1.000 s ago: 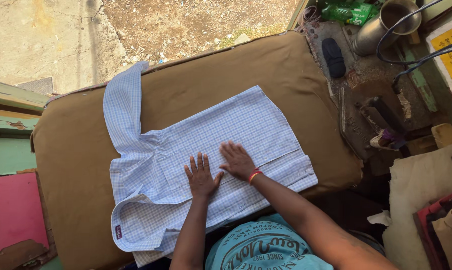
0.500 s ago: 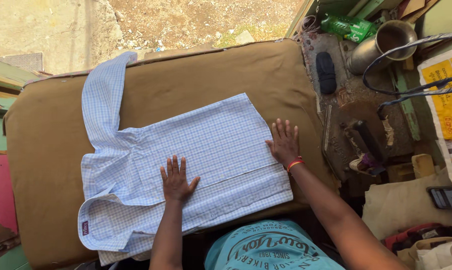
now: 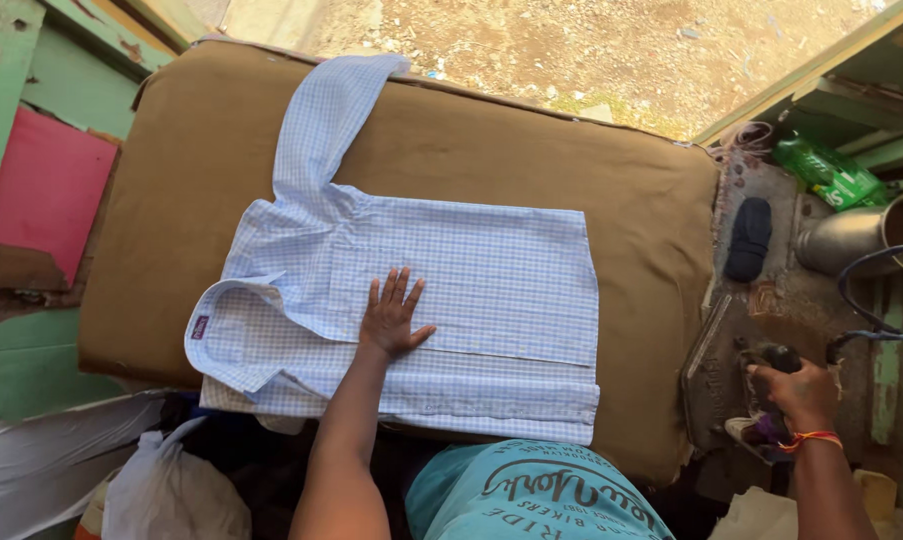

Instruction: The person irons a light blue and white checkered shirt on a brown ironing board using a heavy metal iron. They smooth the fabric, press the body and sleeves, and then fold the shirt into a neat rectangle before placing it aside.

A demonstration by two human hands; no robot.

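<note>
A light blue checked shirt (image 3: pixel 471 290) lies flat on a brown padded ironing table (image 3: pixel 171 180), collar to the left, one sleeve stretched toward the far edge. My left hand (image 3: pixel 393 315) presses flat on the shirt's middle, fingers spread. My right hand (image 3: pixel 793 388), with an orange thread at the wrist, is off to the right of the table, closed around the dark handle of an iron (image 3: pixel 776 358) that rests on a metal stand (image 3: pixel 713 375).
A steel pot (image 3: pixel 856 238), a green plastic bottle (image 3: pixel 829 172) and a black oblong object (image 3: pixel 748 238) sit on the right shelf. A blue cable (image 3: pixel 861 315) loops there. A pink panel (image 3: pixel 46 195) and white bags (image 3: pixel 171 490) are at left.
My right hand left the shirt's right edge and moved right to grip the iron handle. My left hand stays flat on the shirt. The camera view shifted.
</note>
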